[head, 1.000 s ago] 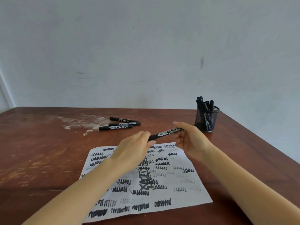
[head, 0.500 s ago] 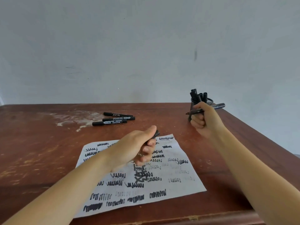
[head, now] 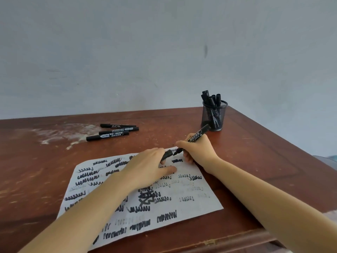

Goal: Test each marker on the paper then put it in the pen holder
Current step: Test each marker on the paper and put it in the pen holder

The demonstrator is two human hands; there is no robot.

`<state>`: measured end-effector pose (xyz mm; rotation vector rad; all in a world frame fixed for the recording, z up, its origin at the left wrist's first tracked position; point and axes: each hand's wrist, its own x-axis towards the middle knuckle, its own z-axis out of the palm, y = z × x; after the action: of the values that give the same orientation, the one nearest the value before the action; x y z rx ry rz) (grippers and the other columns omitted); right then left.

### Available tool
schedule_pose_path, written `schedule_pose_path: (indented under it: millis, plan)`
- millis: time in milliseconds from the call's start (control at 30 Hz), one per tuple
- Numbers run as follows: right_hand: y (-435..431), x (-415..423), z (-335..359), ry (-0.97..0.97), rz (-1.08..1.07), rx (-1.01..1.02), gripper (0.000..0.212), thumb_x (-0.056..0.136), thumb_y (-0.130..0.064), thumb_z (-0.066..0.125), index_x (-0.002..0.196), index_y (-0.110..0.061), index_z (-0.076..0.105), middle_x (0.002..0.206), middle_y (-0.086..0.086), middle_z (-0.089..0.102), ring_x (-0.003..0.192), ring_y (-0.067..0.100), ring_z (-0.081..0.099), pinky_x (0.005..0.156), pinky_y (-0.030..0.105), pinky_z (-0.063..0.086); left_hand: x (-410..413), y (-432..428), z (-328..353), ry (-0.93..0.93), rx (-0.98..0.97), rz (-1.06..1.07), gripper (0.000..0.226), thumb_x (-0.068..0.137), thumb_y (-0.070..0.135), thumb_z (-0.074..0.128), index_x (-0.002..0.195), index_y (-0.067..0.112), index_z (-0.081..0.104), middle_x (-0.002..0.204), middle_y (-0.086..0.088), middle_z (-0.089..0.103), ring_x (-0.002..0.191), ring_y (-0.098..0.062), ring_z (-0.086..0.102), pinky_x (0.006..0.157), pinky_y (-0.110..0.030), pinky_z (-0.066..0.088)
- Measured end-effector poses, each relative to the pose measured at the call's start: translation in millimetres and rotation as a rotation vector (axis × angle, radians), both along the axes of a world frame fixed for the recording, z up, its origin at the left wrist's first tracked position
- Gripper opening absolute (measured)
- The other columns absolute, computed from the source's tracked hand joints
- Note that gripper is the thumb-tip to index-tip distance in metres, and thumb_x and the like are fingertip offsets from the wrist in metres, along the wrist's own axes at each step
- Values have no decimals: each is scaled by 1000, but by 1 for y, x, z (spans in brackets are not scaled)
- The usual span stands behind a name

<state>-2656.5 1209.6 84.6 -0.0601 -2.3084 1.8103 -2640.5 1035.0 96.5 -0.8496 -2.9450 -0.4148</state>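
My right hand grips an uncapped black marker, its tip pointing down-left at the top edge of the paper. The white sheet is covered with black scribbles. My left hand rests flat on the paper and pinches the marker's black cap between its fingers. Three capped black markers lie side by side on the table behind the paper. A black mesh pen holder with several markers standing in it is at the back right.
The brown wooden table has a whitish worn patch at the back left. Its right edge runs diagonally near the pen holder, and its front edge is just under the paper. A plain grey wall stands behind.
My hands pulled the marker and its cap apart. The right hand then swung the marker from up by the pen holder down to the paper's top edge; the left hand dropped onto the paper with the cap.
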Motion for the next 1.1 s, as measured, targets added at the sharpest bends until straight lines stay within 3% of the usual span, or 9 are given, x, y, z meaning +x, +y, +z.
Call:
schedule_pose_path:
  millis: [200,367,533,767,1100]
  plan:
    - [-7,-13,-5,88,-65,65,28,75,-6,64,54,-12,45,46,2,45,38,10,39,44,21,36,-6,-4,-6,53,35,-5,43,79,69,50,76,27,39,82,11,49,71,-6,48,60,-26,40]
    - [-6,-14,-9,115,-6,82,24,75,-7,64,58,-9,47,50,7,46,42,12,39,44,22,37,-9,-6,-10,75,60,-4,44,78,70,50,75,27,39,80,12,49,70,-5,48,59,-26,40]
    - [-8,-12,-10,137,3,152,23,74,-8,63,58,-9,46,47,2,43,44,10,37,49,25,36,-9,-7,-14,76,82,-2,45,77,71,50,75,27,41,79,11,50,68,-5,49,57,-25,40]
    - [-9,-11,-8,138,-34,162,22,75,-9,62,61,-7,45,52,6,39,51,17,36,52,28,33,-8,-7,-13,75,86,3,45,77,70,50,74,26,42,78,11,50,67,-5,48,55,-25,36]
    - [-8,-9,-6,143,-104,186,27,77,-8,60,58,-10,41,49,1,35,51,16,34,50,27,32,-7,-6,-13,68,90,17,44,77,70,51,75,27,42,77,12,49,66,-4,48,54,-25,34]
